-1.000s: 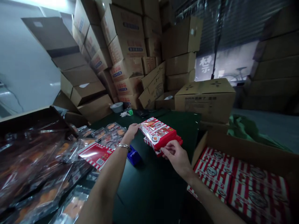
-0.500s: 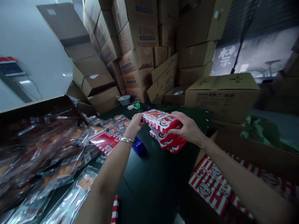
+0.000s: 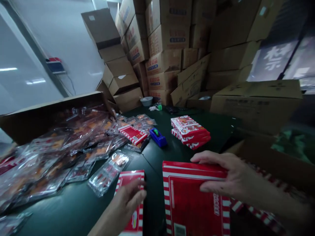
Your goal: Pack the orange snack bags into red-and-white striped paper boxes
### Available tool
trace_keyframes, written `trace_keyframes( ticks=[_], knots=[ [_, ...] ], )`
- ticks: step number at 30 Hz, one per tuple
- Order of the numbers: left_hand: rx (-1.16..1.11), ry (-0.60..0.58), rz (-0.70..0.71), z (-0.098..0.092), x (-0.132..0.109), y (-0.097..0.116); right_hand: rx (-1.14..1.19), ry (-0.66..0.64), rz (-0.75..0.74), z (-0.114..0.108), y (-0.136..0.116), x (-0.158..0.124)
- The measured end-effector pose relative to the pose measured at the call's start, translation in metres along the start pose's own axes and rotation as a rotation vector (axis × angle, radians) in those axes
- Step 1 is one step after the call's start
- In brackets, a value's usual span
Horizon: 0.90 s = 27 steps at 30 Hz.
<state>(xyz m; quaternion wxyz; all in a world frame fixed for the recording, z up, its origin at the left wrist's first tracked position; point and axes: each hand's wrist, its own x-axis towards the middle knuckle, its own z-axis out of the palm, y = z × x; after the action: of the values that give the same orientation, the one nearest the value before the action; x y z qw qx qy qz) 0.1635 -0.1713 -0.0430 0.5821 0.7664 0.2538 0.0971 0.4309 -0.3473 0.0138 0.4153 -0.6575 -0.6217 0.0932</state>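
Observation:
A flat red carton (image 3: 194,196) with striped edges is gripped along its far edge by my right hand (image 3: 223,173), thumb on the near face. My left hand (image 3: 126,201), slightly blurred, hovers over or rests on a smaller red-and-white box (image 3: 131,177) on the table; whether it touches is unclear. Its thumb and fingers stand apart with nothing between them. Beyond my hands lies a pile of red-and-white boxes (image 3: 189,129), loosely stacked. A blue tape dispenser (image 3: 158,137) sits left of that pile, beside a red printed card (image 3: 133,133).
Clear packets of food (image 3: 81,144) spill from a tipped cardboard box (image 3: 56,109) on the left. A carton with striped boxes (image 3: 263,213) stands at the right. Stacked cardboard cartons (image 3: 169,39) fill the back, with a small bowl (image 3: 147,101) before them on the green table (image 3: 66,209).
Both hands have let go of the upper box, which now lies on the pile. They have come back nearer me, and my right hand has taken hold of a flat red carton.

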Motion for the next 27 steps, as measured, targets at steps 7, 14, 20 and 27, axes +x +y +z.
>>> trace_keyframes(
  ticks=[7, 14, 20, 27],
  knots=[
    [-0.398, 0.028, 0.165, 0.034, -0.03, -0.003, 0.395, -0.195, 0.288, 0.078, -0.012, -0.027],
    [-0.526, 0.082, 0.157, 0.042, -0.045, -0.03, 0.343, -0.191, 0.302, 0.105, -0.006, -0.046],
    [-0.48, 0.133, 0.089, 0.037, -0.063, -0.027, 0.375, -0.12, 0.22, 0.109, -0.013, -0.055],
    [-0.334, 0.327, 0.076, 0.037, -0.067, -0.024, 0.451, -0.099, 0.148, 0.112, -0.023, -0.057]
  ],
)
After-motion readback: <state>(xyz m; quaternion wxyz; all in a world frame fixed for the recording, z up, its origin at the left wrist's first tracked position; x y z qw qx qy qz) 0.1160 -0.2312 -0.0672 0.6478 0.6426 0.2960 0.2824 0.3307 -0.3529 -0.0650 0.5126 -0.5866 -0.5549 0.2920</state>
